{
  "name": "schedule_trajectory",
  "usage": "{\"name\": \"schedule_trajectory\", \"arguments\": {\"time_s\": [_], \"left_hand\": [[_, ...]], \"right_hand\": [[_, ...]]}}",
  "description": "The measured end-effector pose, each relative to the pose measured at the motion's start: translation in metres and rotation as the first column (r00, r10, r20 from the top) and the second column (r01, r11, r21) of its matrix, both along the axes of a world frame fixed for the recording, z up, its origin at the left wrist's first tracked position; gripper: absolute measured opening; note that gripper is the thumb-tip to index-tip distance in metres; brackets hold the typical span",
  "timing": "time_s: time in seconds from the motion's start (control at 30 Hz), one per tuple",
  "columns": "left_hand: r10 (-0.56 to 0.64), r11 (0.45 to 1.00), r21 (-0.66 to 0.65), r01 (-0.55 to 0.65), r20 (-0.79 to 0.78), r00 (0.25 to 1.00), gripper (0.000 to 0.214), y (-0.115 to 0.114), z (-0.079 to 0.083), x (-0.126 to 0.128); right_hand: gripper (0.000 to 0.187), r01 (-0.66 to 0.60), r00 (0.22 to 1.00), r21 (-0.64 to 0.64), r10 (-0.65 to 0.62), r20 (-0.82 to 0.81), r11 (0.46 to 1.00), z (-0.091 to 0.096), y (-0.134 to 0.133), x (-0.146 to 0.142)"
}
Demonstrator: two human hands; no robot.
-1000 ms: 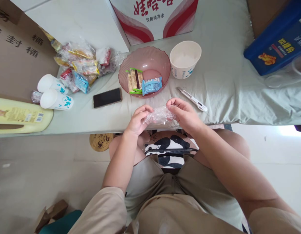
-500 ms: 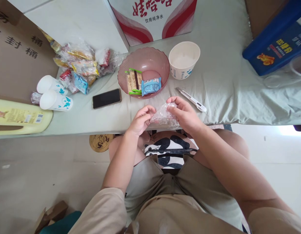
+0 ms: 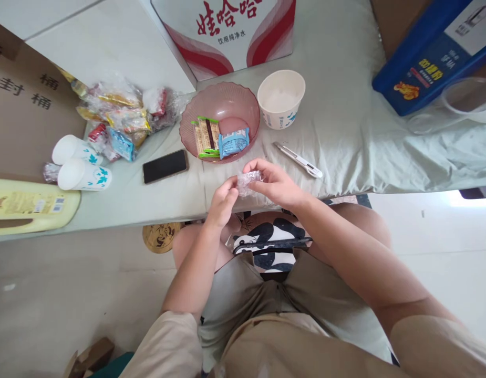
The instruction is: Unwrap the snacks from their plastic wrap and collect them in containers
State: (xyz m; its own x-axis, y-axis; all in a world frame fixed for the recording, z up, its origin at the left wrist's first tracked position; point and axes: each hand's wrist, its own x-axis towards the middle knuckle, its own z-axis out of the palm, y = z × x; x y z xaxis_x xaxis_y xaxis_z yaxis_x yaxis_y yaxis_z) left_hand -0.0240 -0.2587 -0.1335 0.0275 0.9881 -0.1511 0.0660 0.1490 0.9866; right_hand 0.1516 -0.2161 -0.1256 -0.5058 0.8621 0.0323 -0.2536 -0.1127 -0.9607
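Between my two hands is a crumpled clear plastic wrapper [image 3: 248,184], held just above the front edge of the cloth-covered table. My left hand [image 3: 224,203] pinches its left side with thumb and fingers. My right hand [image 3: 275,182] is closed round its right side. Just beyond the hands stands a pink ribbed bowl [image 3: 243,102], with green-edged biscuit packets [image 3: 206,137] and a blue snack packet [image 3: 234,143] in it. A white utility knife [image 3: 298,160] lies right of my right hand. Behind the knife stands a white paper bowl [image 3: 281,100].
A black phone [image 3: 165,166] lies left of the bowl. Further left are a heap of wrapped snacks [image 3: 124,113], two paper cups [image 3: 84,174] and a yellow jug [image 3: 38,205]. A printed carton [image 3: 230,37] stands behind; a blue container [image 3: 420,68] and a clear plastic cup [image 3: 463,100] are at right.
Both hands have drawn closer together, and the plastic wrapper between them is bunched smaller. The camera view has shifted slightly, so the table things appear further left.
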Motion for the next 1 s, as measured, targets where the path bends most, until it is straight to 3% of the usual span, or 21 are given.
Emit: {"name": "schedule_trajectory", "arguments": {"time_s": [0.13, 0.2, 0.33, 0.4, 0.47, 0.53, 0.6, 0.7, 0.83, 0.93, 1.0], "left_hand": [[0.079, 0.994, 0.086, -0.07, -0.099, 0.992, 0.048, 0.001, 0.0, 0.004], [0.104, 0.99, 0.104, -0.092, -0.119, 0.987, 0.041, 0.001, 0.001, 0.005], [0.169, 0.976, 0.16, -0.148, -0.123, 0.978, 0.031, -0.003, 0.006, 0.002], [0.246, 0.951, 0.237, -0.197, -0.198, 0.949, 0.025, -0.006, 0.012, -0.002], [0.325, 0.91, 0.366, -0.193, -0.346, 0.88, 0.019, -0.003, 0.02, -0.005], [0.392, 0.848, 0.52, -0.102, -0.485, 0.781, 0.018, 0.006, 0.032, -0.005], [0.439, 0.772, 0.635, 0.026, -0.562, 0.701, 0.02, 0.024, 0.048, -0.001], [0.439, 0.715, 0.687, 0.134, -0.59, 0.678, 0.023, 0.066, 0.075, 0.015], [0.314, 0.754, 0.598, 0.272, -0.692, 0.65, 0.03, 0.139, 0.104, 0.052], [0.107, 0.813, 0.427, 0.397, -0.779, 0.618, 0.029, 0.191, 0.108, 0.083], [-0.078, 0.844, 0.195, 0.499, -0.877, 0.474, 0.024, 0.218, 0.101, 0.102]], "right_hand": [[0.023, 0.133, 0.939, 0.24, -0.2, 0.279, 0.962, -0.003, 0.002, 0.0], [0.028, 0.141, 0.898, 0.287, -0.244, 0.365, 0.947, -0.004, 0.001, 0.0], [0.037, 0.074, 0.931, 0.213, -0.143, 0.335, 0.974, -0.002, 0.0, -0.001], [0.037, 0.084, 0.943, 0.156, -0.129, 0.306, 0.984, 0.002, 0.001, -0.002], [0.033, 0.097, 0.943, 0.102, -0.124, 0.307, 0.99, 0.007, 0.003, -0.001], [0.029, 0.097, 0.933, 0.075, -0.117, 0.341, 0.992, 0.012, 0.007, 0.001], [0.026, 0.094, 0.91, 0.076, -0.117, 0.397, 0.993, 0.015, 0.011, 0.004], [0.025, 0.08, 0.879, 0.091, -0.113, 0.463, 0.993, 0.017, 0.017, 0.004], [0.024, 0.047, 0.867, 0.114, -0.097, 0.489, 0.992, 0.018, 0.022, 0.0], [0.026, 0.038, 0.861, 0.116, -0.091, 0.5, 0.993, 0.018, 0.025, -0.001], [0.027, 0.03, 0.859, 0.107, -0.08, 0.506, 0.994, 0.018, 0.027, -0.001]]}}
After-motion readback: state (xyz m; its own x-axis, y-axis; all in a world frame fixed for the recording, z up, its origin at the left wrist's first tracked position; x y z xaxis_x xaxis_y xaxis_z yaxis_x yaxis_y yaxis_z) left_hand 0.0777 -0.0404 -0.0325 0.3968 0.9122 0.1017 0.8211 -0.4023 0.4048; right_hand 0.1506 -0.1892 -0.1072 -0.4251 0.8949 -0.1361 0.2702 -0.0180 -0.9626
